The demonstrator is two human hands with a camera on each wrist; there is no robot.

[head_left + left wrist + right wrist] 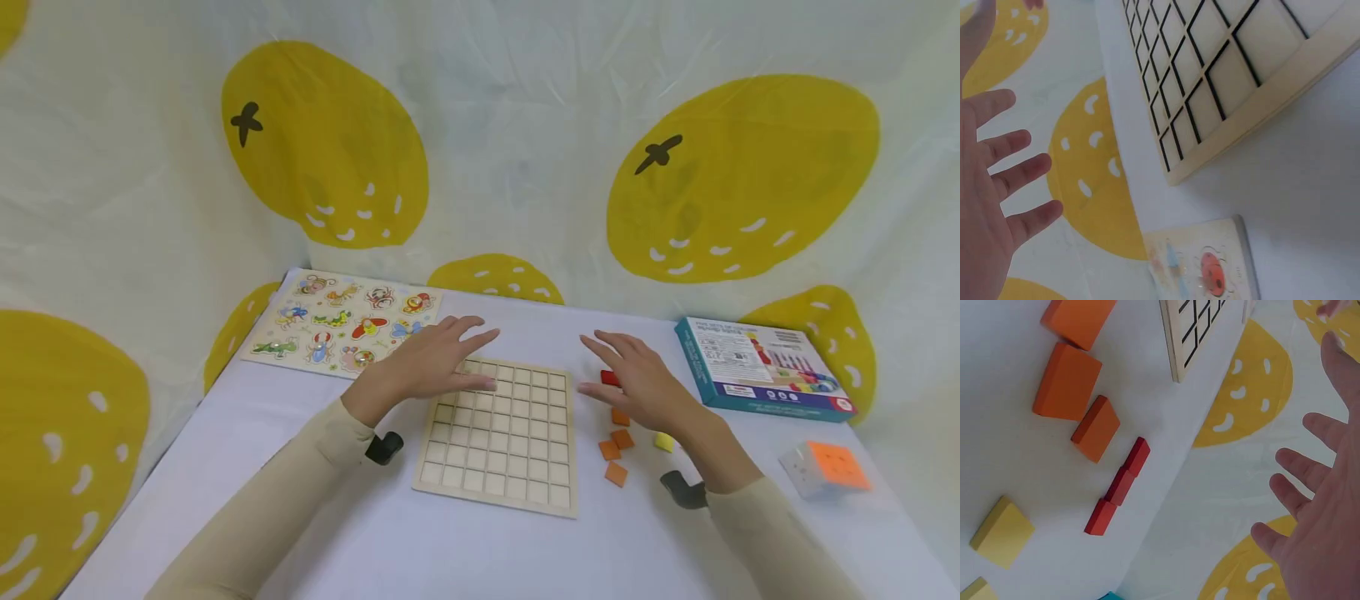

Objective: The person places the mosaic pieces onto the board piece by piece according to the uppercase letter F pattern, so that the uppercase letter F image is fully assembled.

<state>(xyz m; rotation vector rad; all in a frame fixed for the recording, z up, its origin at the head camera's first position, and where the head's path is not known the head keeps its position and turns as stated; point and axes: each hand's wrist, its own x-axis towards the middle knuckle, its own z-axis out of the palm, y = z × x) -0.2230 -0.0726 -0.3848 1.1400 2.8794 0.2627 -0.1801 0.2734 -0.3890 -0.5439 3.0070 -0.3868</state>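
Observation:
A wooden grid board (495, 500) lies flat on the table, its square cells bare wood. My left hand (423, 362) hovers over the board's far left corner, fingers spread and holding nothing. Past the board's right edge, my right hand (637, 383) is held above several small square tiles, its fingers also spread and empty. Orange tiles (1067, 381) lie loose beside the board. Three red tiles (1119, 485) sit in a row farther back, partly hidden by the right hand in the head view. Yellow tiles (1002, 532) lie to the right of the orange ones.
An insect picture puzzle (337, 321) lies at the back left. At the back right is a teal and white box (765, 367), with a puzzle cube (828, 468) in front of it. A white curtain with yellow fruit prints (517, 167) hangs behind the table.

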